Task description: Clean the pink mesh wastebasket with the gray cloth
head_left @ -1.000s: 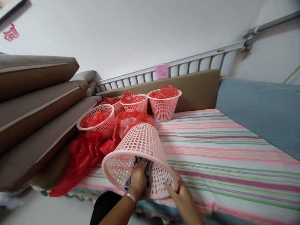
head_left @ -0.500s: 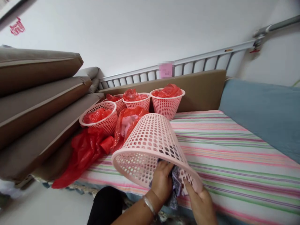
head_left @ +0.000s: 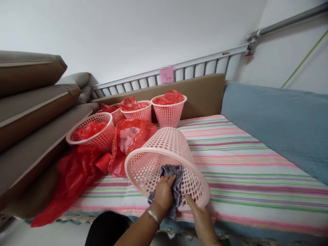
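A pink perforated plastic basket point(head_left: 166, 143) lies tipped on its side, its mouth facing me. My left hand point(head_left: 164, 191), with a silver bangle at the wrist, reaches inside it and presses a grey-purple cloth point(head_left: 176, 181) against the inner wall. Part of the cloth hangs out over the rim. My right hand point(head_left: 202, 218) grips the basket's lower right rim, thumb on the inside; its other fingers are hidden beneath the rim. Just left of the basket sits an opened red plastic bag point(head_left: 146, 131) with pink fabric point(head_left: 128, 136) inside.
Several pink baskets holding red bags, including one at the back point(head_left: 167, 114), stand behind. Another red bag point(head_left: 74, 171) drapes over the front edge. Stacked grey-brown cushions point(head_left: 33, 116) rise at left. The striped sheet point(head_left: 246, 164) extends right to a blue-covered cushion point(head_left: 276, 119).
The view has turned right, shifting everything leftward. My left hand and the cloth have shifted within the basket, showing more of the cloth. The basket's mouth faces me more. My right hand keeps the rim.
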Demonstrator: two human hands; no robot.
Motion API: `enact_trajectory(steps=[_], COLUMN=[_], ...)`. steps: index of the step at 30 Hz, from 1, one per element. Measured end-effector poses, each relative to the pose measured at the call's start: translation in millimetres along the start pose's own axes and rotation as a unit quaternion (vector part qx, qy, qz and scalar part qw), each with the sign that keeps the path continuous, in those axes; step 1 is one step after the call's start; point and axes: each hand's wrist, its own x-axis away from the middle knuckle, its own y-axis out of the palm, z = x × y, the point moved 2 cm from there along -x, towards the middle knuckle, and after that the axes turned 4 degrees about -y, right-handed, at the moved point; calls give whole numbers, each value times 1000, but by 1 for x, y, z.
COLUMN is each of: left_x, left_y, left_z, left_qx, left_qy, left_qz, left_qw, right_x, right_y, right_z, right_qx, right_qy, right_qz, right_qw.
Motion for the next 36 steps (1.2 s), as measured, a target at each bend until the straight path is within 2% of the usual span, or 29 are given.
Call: enact_trajectory(steps=[3, 8, 12, 15, 17, 21, 23, 25, 29, 31, 33, 36], left_x=[0, 19, 37, 38, 35, 30, 28, 26, 27, 32, 38, 41], left_y=[2, -3, -39, -73, -84, -68, -57, -51, -44, -36, -27, -24], left_z=[0, 3, -21, -48, -56, -48, -45, -45, -43, -33, -21, -11], left_qx=[25, 30, -157, -218, -250, -255, -243, -225, -179, -159, -126, -123], left_qy=[-8, 4, 53, 36, 36, 42, 30, 14, -16, -24, -17, 35], left_qz=[9, -2, -70, -66, -61, -64, -57, -47, -29, -21, -14, -33], left_qw=[1000, 1000, 984, 973, 966, 964, 968, 973, 983, 987, 992, 991], right_x=[1, 7, 15, 22, 24, 15, 11, 13, 27, 30, 27, 20], right_y=[5, 8, 7, 3, -4, -18, -14, 0, 36, 44, 41, 22], right_z=[0, -18, -45, -65, -76, -86, -81, -67, -24, -11, -13, -31], right_qx=[74, 148, 178, 204, 240, 284, 255, 207, 173, 165, 154, 154], right_qy=[2, -69, -127, -156, -171, -194, -200, -196, -78, -45, -70, -122], right_qz=[-40, -55, -80, -100, -100, -27, -9, -26, -56, -62, -66, -63], right_qw=[996, 985, 973, 961, 950, 939, 946, 958, 980, 983, 983, 978])
